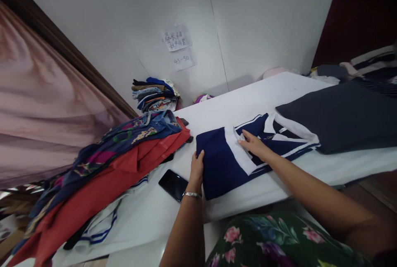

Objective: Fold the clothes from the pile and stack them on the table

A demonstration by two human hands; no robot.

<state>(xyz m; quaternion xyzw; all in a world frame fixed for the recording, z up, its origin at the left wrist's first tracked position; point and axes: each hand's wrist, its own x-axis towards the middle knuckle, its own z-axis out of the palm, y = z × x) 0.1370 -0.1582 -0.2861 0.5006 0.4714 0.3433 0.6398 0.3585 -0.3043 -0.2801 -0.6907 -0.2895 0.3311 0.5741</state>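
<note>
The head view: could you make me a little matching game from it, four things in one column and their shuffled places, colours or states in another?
1. phone
2. navy-and-white garment
3. red garment
4. paper notes

A. partly under a blue patterned garment
B. on the pale wall
C. black and glossy
D. touched by the left hand and right hand

Pairs: 1-C, 2-D, 3-A, 4-B

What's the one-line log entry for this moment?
left hand: at left edge of navy-and-white garment; right hand: at white band; phone: left of garment; dark grey cloth: right of garment
</note>
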